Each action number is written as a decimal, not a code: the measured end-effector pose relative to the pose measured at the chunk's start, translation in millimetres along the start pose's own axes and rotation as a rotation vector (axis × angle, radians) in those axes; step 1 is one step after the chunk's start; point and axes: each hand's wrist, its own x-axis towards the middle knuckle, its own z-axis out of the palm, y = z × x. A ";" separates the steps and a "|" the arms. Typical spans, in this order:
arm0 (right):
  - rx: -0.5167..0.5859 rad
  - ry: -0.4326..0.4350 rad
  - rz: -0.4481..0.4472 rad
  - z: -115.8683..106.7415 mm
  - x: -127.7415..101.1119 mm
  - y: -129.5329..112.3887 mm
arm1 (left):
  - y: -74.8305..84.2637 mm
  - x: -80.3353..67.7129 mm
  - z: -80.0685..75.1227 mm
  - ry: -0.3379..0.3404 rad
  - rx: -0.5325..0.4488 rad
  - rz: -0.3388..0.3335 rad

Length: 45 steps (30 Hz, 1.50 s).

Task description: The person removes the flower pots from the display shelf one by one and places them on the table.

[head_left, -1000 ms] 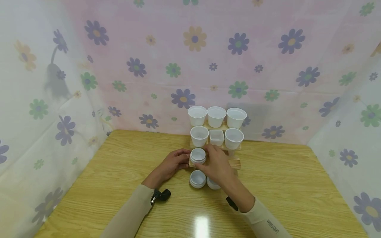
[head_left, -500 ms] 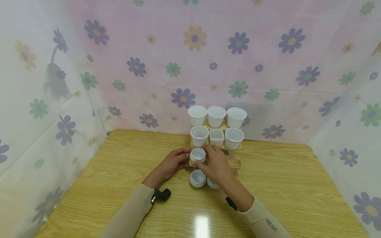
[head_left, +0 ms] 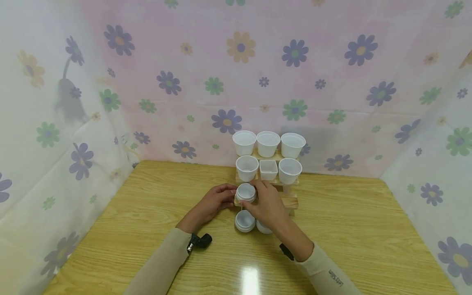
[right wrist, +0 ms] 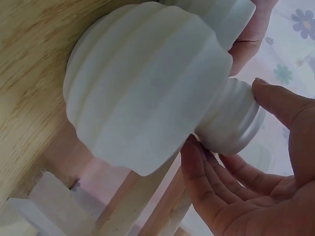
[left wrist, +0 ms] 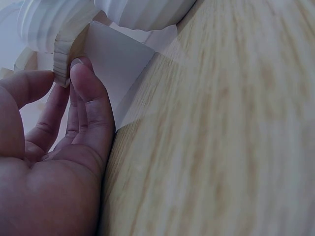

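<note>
A small white pot (head_left: 246,191) sits at the left end of the third step of a tiered wooden stand (head_left: 291,202). My right hand (head_left: 271,207) holds this pot between thumb and fingers; in the right wrist view the same pot (right wrist: 235,118) shows ridged sides. Left of the stand, my left hand (head_left: 212,203) pinches the end of that step. The left wrist view shows the slat end (left wrist: 69,51) between the fingertips. Below, two ribbed white pots stand side by side: the left pot (head_left: 245,221) and the right pot (head_left: 264,228), partly hidden by my right hand.
Three white cups (head_left: 268,144) line the top step. On the second step stand two round cups, one being the left cup (head_left: 247,169), and a square cup (head_left: 268,170) between them. A flowered cloth (head_left: 184,102) backs the wooden table (head_left: 166,180).
Almost nothing differs. Both hands stay on the pot and the stand; the pot's rim has shifted very slightly to the right.
</note>
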 end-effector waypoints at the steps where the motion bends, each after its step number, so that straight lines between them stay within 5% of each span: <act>1: 0.005 -0.001 0.004 -0.1 -0.3 -0.1 | 0.0 0.0 0.2 0.000 -0.001 0.000; 45: 0.068 0.066 -0.060 -4.5 -12.6 12.4 | -1.5 -0.1 -0.9 -0.003 0.021 0.007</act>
